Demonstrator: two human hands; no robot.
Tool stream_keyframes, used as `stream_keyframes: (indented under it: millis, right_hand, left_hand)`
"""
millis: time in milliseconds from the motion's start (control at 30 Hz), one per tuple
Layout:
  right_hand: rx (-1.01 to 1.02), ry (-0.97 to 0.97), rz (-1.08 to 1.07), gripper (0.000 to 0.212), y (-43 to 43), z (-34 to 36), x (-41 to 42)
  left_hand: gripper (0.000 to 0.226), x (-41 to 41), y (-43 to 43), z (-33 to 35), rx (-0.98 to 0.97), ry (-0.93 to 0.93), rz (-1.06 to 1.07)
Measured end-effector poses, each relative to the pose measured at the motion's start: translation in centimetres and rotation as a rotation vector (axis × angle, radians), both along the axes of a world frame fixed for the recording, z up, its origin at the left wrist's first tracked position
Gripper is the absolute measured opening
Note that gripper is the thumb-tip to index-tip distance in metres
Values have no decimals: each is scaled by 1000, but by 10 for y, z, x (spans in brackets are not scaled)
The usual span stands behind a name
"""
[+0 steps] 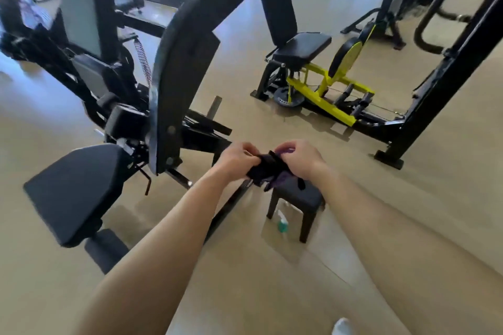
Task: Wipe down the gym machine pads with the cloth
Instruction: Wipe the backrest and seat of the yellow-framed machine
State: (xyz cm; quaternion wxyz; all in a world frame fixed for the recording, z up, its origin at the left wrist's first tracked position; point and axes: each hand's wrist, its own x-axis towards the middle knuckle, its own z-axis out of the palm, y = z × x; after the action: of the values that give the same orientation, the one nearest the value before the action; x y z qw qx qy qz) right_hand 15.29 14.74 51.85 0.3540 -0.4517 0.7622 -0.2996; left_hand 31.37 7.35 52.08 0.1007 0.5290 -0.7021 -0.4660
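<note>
Across the left of the frame stands the black gym machine with its seat pad at lower left, while at centre the left hand and right hand both grip the dark bunched cloth, fingers clenched on it, above a small stool.

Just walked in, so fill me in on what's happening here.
A person stands in a gym, holding a dark cloth bunched between both hands: the left hand and the right hand each grip it, above a small black stool. A spray bottle stands on the floor by the stool. The machine's seat pad and long back pad are to the left, not yet touched.
</note>
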Motion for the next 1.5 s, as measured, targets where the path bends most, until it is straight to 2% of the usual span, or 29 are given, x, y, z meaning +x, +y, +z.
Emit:
stream_keyframes:
  millis: [267,433,567,800,933,1133,1333,1500]
  right_hand:
    - [-12,-52,-43,24,9,15,-193]
    - [-31,-47,-56,24,-27,21,-287]
    - [-29,-3,-43,25,-78,20,-345]
    - [71,13,124,18,-219,19,-449]
    - [144,137,164,24,-315,23,-507]
    - [218,189,293,31,-442,32,-579]
    - [267,154,451,19,-566,24,-640]
    - [346,64,450,25,-690,10,-702]
  left_hand:
    - [6,-176,-5,4,-130,-24,-20]
    - [6,-262,-34,6,-279,-160,-53]
    - [5,-321,-86,2,-222,-53,-17]
    - [4,-437,-235,-13,-184,0,20]
    - [6,-498,-320,-11,-167,8,23]
    - [9,-570,-430,-7,-143,-10,64]
    - [11,-629,-547,-13,-81,77,157]
    - [18,-676,-667,-21,29,118,309]
